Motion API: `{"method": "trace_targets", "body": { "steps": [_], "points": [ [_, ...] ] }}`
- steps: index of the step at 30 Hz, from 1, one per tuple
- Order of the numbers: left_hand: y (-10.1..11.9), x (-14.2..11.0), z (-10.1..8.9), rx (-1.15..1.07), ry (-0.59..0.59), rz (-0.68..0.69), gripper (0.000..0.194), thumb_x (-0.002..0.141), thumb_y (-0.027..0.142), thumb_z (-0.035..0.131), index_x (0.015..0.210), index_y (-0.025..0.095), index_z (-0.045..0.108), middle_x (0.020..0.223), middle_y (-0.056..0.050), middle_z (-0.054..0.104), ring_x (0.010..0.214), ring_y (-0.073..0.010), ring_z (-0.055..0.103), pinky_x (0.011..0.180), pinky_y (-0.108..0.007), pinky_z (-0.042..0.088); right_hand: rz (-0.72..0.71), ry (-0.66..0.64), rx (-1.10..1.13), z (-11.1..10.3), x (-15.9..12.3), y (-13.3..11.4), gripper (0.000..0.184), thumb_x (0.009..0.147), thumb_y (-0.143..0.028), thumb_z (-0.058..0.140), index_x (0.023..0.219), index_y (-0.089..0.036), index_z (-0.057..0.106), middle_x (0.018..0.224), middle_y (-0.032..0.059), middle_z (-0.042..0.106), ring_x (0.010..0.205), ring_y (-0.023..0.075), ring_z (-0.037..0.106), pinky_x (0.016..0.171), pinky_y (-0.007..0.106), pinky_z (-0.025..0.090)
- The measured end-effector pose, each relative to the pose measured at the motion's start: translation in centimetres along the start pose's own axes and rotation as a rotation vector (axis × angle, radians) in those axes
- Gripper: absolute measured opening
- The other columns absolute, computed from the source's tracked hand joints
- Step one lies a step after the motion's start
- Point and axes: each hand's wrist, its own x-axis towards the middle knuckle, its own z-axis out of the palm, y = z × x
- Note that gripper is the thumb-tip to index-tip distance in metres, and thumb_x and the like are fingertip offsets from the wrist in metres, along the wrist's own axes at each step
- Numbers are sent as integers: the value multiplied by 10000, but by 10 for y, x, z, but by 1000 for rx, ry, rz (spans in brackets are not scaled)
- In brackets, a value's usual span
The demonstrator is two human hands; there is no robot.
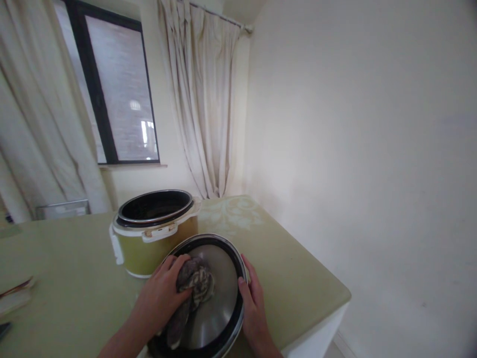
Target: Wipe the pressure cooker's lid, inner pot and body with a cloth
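A round pot lid (221, 308) with a shiny metal middle and a black ring is tilted toward me near the table's front edge, its lower part cut off by the frame. My left hand (164, 288) is closed around a bunched grey patterned cloth (201, 283), which presses against the metal face. On the right side, my right hand (255, 303) grips the lid's rim between thumb and fingers. Just behind the lid stands an electric cooker (143, 253) with a greenish body and white trim, its top uncovered. Its dark inner pot (158, 206) shows at the top.
The pale green table (294, 273) has a rounded right corner close to a plain wall (354, 149). At the left edge lie a light item with a dark strip (17, 296) and a dark object (4, 329). Curtains (204, 99) hang beside the window (121, 89).
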Motion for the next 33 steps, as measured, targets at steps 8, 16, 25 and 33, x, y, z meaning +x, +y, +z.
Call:
{"method": "trace_targets", "body": {
  "steps": [8,16,25,33],
  "points": [
    [20,-21,-10,-65,-203,77,725,673,211,675,1388,311,611,1405,-65,627,1244,-279,638,1087,-380,452,-33,-5,-12,-2,-2,8,676,951,-669,645,1509,-290,609,1594,49,571,1522,286,466,1282,466,361],
    [80,-26,33,-344,-184,98,575,688,220,709,1258,277,656,1256,-48,697,1126,-257,670,995,-345,470,-136,64,-84,-4,4,20,589,1011,-604,570,1507,-290,613,1606,45,556,1548,271,433,1323,465,273],
    [107,10,37,-54,47,183,486,835,296,753,1309,296,645,1311,-66,668,1220,-295,622,1040,-425,466,-159,49,-87,-7,9,17,590,1010,-583,564,1503,-262,608,1589,62,573,1511,277,485,1269,467,374],
    [63,35,16,297,244,3,502,920,275,706,1409,308,598,1389,-119,608,1272,-358,541,981,-509,488,-200,12,-135,-5,8,17,572,1032,-534,535,1530,-253,562,1595,85,560,1496,275,492,1269,474,359]
  ]
}}
